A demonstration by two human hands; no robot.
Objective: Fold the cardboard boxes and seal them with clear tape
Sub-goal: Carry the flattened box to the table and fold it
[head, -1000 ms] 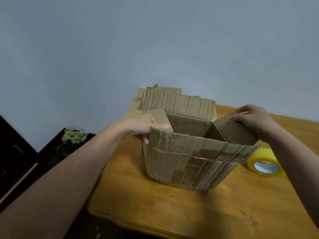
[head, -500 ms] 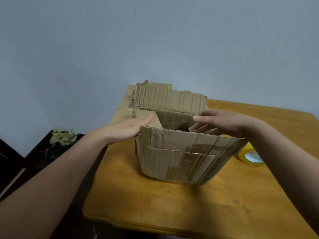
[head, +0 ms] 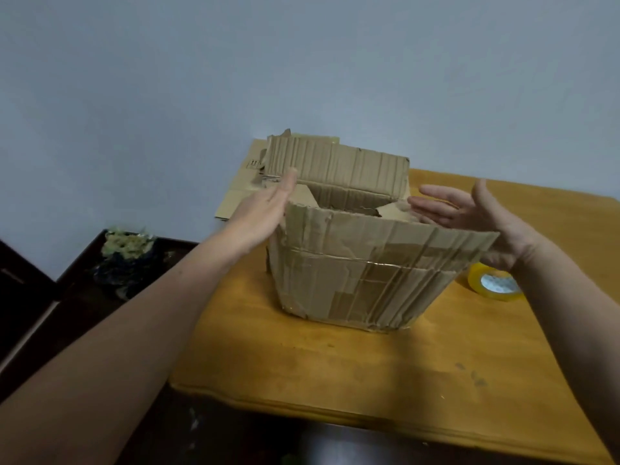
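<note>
A worn, creased cardboard box stands on the wooden table, its far and near long flaps upright and its two short side flaps folded inward. My left hand lies flat with straight fingers against the box's left upper edge. My right hand hovers open, palm turned inward, at the box's right side, its fingertips close to the folded right flap. A roll of tape with a yellowish rim lies on the table to the right of the box, partly behind my right wrist.
A flattened cardboard sheet leans behind the box at the table's far left, against the pale wall. Left of the table, a dark low surface holds a clump of greenish material. The table's near edge runs below the box.
My right hand has come off the right flap and out of the box, opening at the box's right side. My left hand has straightened along the left edge. The view moved closer.
</note>
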